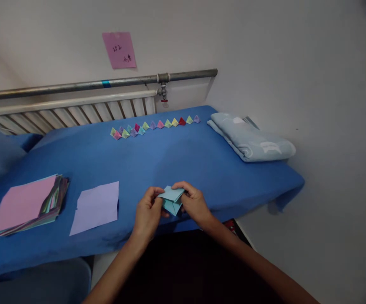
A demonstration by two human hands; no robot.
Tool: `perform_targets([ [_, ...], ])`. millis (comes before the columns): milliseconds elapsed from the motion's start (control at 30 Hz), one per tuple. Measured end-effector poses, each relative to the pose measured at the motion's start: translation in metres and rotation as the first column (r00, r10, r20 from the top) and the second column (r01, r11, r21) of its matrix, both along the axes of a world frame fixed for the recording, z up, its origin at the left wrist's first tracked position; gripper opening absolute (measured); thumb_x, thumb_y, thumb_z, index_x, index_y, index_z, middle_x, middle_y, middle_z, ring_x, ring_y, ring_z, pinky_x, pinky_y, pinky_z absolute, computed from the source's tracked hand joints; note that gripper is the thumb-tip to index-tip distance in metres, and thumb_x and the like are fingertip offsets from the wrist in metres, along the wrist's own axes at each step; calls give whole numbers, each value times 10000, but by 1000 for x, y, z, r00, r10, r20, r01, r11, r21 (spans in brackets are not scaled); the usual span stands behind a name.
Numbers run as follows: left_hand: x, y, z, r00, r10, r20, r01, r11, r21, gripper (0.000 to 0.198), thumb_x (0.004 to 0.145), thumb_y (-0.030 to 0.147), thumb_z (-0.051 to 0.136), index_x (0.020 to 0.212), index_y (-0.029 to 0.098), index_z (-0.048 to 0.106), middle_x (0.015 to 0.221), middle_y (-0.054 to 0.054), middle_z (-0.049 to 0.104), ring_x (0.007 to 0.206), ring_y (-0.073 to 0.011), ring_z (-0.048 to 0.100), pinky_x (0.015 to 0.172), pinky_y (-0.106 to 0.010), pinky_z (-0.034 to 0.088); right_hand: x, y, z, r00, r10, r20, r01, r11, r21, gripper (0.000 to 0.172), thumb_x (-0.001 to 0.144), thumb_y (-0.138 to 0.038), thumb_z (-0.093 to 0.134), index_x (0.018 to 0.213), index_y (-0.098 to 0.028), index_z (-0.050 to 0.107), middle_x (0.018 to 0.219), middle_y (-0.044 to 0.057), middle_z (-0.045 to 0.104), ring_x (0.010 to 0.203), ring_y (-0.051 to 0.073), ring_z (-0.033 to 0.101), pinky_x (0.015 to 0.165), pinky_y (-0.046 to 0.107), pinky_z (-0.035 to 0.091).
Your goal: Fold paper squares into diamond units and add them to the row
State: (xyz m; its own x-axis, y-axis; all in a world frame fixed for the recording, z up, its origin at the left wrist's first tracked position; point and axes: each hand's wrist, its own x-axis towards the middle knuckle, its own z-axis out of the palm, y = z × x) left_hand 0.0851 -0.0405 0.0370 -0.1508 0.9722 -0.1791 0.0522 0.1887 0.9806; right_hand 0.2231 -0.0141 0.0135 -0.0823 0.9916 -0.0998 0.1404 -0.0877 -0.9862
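A light teal paper (172,199), partly folded with a gap between its layers, is held above the near edge of the blue cloth. My left hand (149,211) pinches its left side between thumb and fingers. On the right side my right hand (195,203) grips the same paper, the thumb near its top edge and fingers partly hidden behind it. A lilac sheet (97,207) lies flat to the left of my hands. Farther left is a stack of coloured paper, with a pink sheet (25,202) on top.
Several small folded paper pieces (160,124) form rows at the back of the blue cloth (132,160). A folded pale blanket (252,137) lies at the right. Behind are a radiator (88,112) and a metal pipe (132,80); a pink note (119,50) hangs above.
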Motion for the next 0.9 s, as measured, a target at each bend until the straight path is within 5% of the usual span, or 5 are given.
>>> perform_targets([
  [100, -2, -1, 4, 975, 19, 221, -12, 999, -31, 193, 658, 243, 580, 843, 186, 589, 728, 24, 624, 519, -111, 589, 523, -244, 506, 0, -1, -2, 996, -10, -84, 10, 1000, -10, 244, 765, -192, 457, 900, -238, 655, 566, -49, 533, 417, 91, 470, 403, 203, 388],
  [233, -8, -2, 8, 885, -15, 465, 74, 991, -110, 284, 629, 298, 683, 866, 152, 624, 735, -17, 647, 665, -154, 633, 640, -291, 538, 2, -1, -4, 998, -17, -56, 30, 973, 231, 256, 745, -154, 460, 839, -260, 672, 734, -16, 624, 637, 122, 572, 575, 237, 463],
  [400, -9, -1, 4, 906, 70, 417, -11, 990, -143, 371, 582, 366, 800, 807, 151, 599, 675, 13, 625, 586, -108, 585, 549, -217, 475, 3, -4, -4, 997, 72, 15, -71, 889, 452, 294, 757, -114, 430, 824, -259, 677, 827, -5, 631, 783, 137, 588, 719, 280, 465],
  [700, -11, -2, 5, 950, 107, 292, -86, 993, -83, 524, 552, 310, 805, 984, 166, 547, 702, 14, 670, 605, -122, 613, 624, -249, 464, 13, -9, 11, 919, 86, -384, -147, 980, -131, 317, 834, -255, 447, 1138, -219, 530, 960, 81, 651, 786, 178, 638, 681, 315, 507],
  [900, -10, -4, 6, 944, 41, 328, -20, 997, -69, 499, 547, 316, 817, 955, 160, 575, 715, 7, 669, 602, -117, 602, 611, -242, 455, 10, -14, 22, 948, 146, -282, -189, 973, -130, 410, 697, -229, 667, 1088, -242, 546, 752, -20, 610, 648, 129, 576, 611, 262, 455],
])
